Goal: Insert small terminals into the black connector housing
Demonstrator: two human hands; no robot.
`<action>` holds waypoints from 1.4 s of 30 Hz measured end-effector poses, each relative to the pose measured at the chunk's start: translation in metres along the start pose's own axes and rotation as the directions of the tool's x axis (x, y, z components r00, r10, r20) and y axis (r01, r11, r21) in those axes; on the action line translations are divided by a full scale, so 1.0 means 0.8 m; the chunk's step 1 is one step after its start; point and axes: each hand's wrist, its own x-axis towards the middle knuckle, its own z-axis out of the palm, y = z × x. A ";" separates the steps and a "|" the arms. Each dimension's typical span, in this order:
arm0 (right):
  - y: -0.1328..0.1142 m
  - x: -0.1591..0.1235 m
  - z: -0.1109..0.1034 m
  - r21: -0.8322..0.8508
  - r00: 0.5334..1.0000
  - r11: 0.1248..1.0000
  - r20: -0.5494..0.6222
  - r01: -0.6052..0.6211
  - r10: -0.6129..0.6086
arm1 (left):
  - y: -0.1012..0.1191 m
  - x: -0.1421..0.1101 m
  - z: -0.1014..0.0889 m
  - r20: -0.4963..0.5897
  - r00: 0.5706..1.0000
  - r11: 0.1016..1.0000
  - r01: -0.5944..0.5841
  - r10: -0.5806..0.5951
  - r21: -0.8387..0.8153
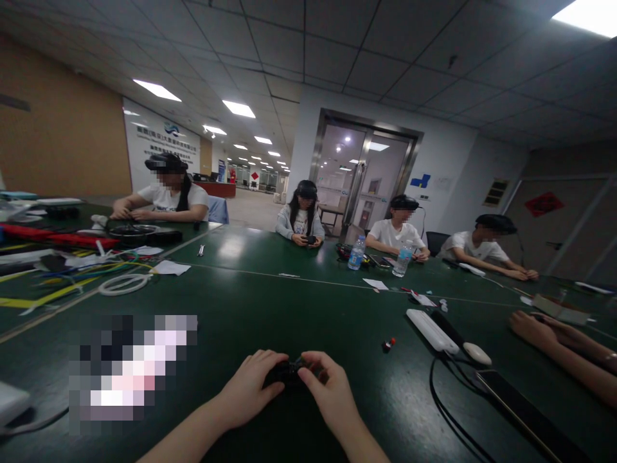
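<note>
Low in the middle of the head view, a small black object [288, 371] sits between my two hands, just above or on the green table [212, 379]. My left hand [253, 389] is closed around its left side, with thumb and fingers on it. On the other side, my right hand [330, 389] pinches its right end between thumb and fingertips. The object's dark colour and my fingers hide its exact kind. A small red and black piece [388, 344] lies to the right of my right hand.
A white power strip [432, 330], a white computer mouse [477, 353], black cables and a dark flat device [520, 411] lie to the right, near another person's hands [535, 331]. Water bottles [357, 253] stand farther back. Coiled white cable [124, 285] lies left. Several people sit opposite.
</note>
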 end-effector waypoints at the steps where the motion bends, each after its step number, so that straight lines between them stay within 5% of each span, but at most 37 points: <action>1: -0.001 -0.001 0.001 -0.052 1.000 0.999 0.000 0.016 -0.016 | -0.001 0.000 0.001 -0.001 1.000 1.000 -0.001 0.001 0.003; 5: -0.006 -0.004 0.001 -0.254 0.995 0.962 0.037 0.097 -0.090 | -0.004 0.000 0.004 -0.010 1.000 0.999 -0.022 0.022 0.026; 13: -0.007 -0.007 0.002 -0.327 0.975 0.931 0.199 0.159 -0.096 | -0.005 0.000 0.004 -0.023 1.000 1.000 -0.020 0.020 0.000; 42: 0.000 -0.003 -0.004 -0.324 0.969 0.925 0.204 0.200 -0.138 | -0.014 0.003 0.008 -0.006 1.000 0.998 -0.029 0.029 0.056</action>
